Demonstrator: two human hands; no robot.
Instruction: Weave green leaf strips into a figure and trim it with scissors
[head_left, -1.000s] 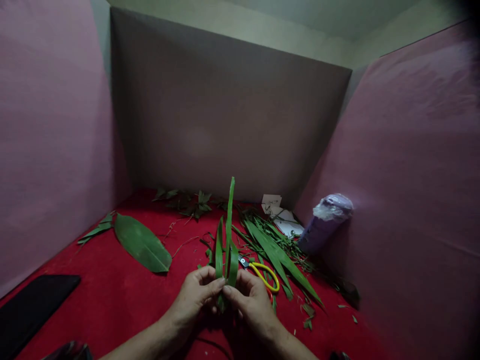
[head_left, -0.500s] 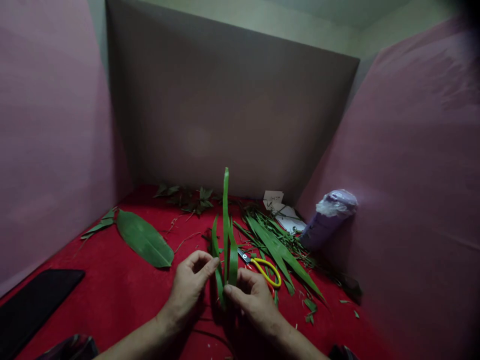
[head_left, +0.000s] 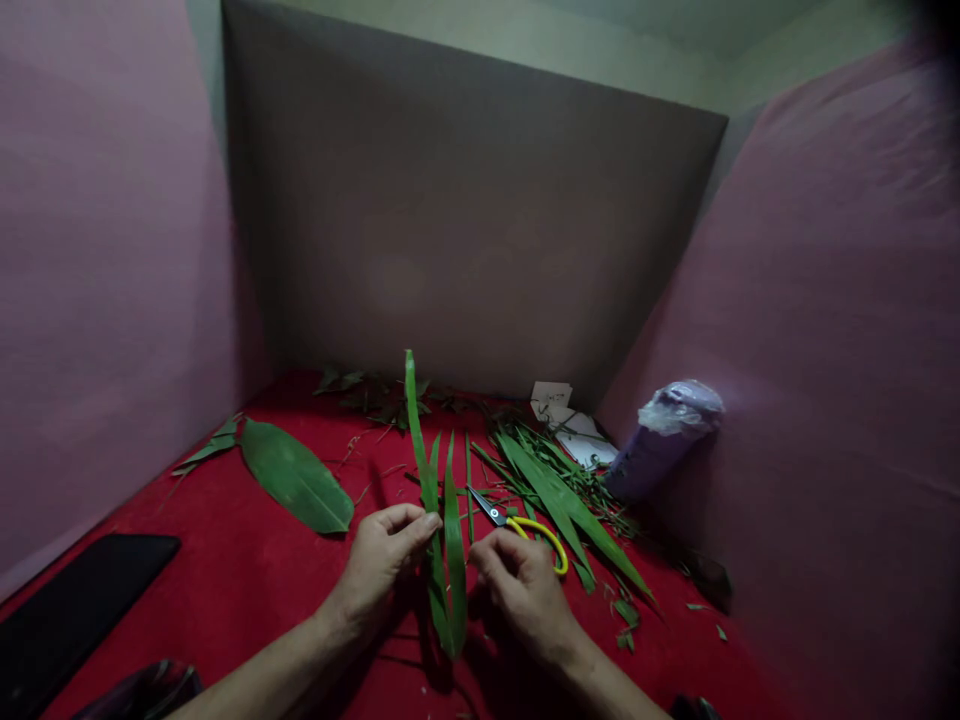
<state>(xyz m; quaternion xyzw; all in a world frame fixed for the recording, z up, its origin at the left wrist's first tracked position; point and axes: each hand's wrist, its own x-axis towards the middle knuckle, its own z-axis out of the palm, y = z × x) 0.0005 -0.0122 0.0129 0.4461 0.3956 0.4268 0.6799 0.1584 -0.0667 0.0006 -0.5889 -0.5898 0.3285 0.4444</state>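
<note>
Thumb and fingers of my left hand (head_left: 394,545) are pinched on a split green leaf (head_left: 454,560), whose narrow strips point upward and join near the bottom. One long strip rises well above the others and leans left. My right hand (head_left: 521,590) is just right of the leaf, apart from it, with its fingers curled and thumb against the forefinger. Whether something thin is between those fingertips is too small to tell. Behind the right hand lie scissors (head_left: 536,528) with yellow handles, blades pointing up and left.
A broad green leaf (head_left: 296,478) lies on the red cloth (head_left: 225,580) at left, near a black flat object (head_left: 90,600). Cut leaves (head_left: 555,490) and stems spread at right, by white papers (head_left: 577,435) and a purple container (head_left: 656,445) with plastic on top. Partitions surround the surface.
The leaf's tall strip has swung left, and my left hand now pinches it. My right hand has come off the leaf and moved slightly right.
</note>
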